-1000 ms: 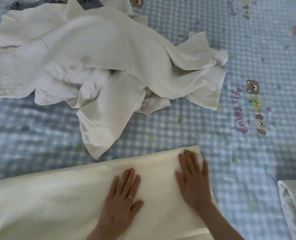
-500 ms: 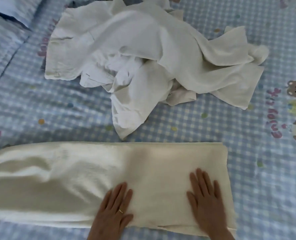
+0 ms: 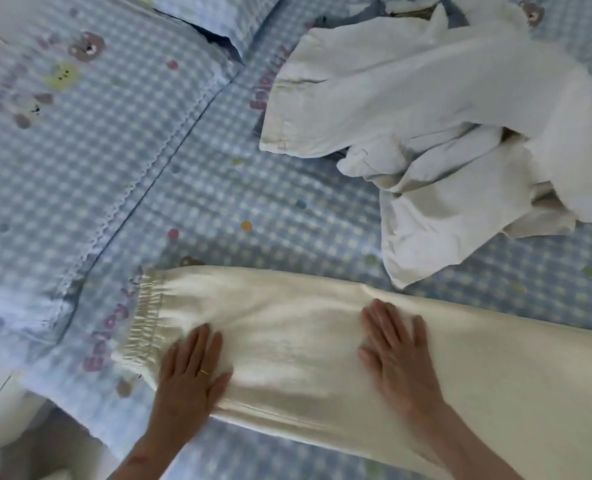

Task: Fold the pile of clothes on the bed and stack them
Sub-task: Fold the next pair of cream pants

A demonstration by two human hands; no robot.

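Right now I have both hands flat on the cream trousers (image 3: 305, 327), which lie stretched along the near edge of the bed (image 3: 218, 188). My left hand (image 3: 190, 372) rests palm down near the elastic cuff (image 3: 145, 313), fingers straight and close together, thumb out to the side; a thin ring (image 3: 203, 372) sits on one finger. My right hand (image 3: 396, 348) lies palm down further along the same leg, fingers straight and slightly fanned. Neither hand grips any cloth; both simply press on the fabric. Both are a little blurred.

The trousers run from the cuff, at the near left, across to the near right corner of the bed, where they pass out of view. The cloth between my hands looks smooth, with a soft crease just beyond my right fingers.

Toward the far right corner lies the pile (image 3: 460, 126) of white clothes, crumpled and unfolded. One loose corner of it hangs down toward the trousers and ends just beside their far edge; I cannot tell whether they touch.

Along the left edge lies a pillow (image 3: 62, 140) in the same blue check with bear prints as the sheet, and the cuff end of the trousers lies just beside its trimmed border. A second pillow (image 3: 218, 12) shows at the far edge.
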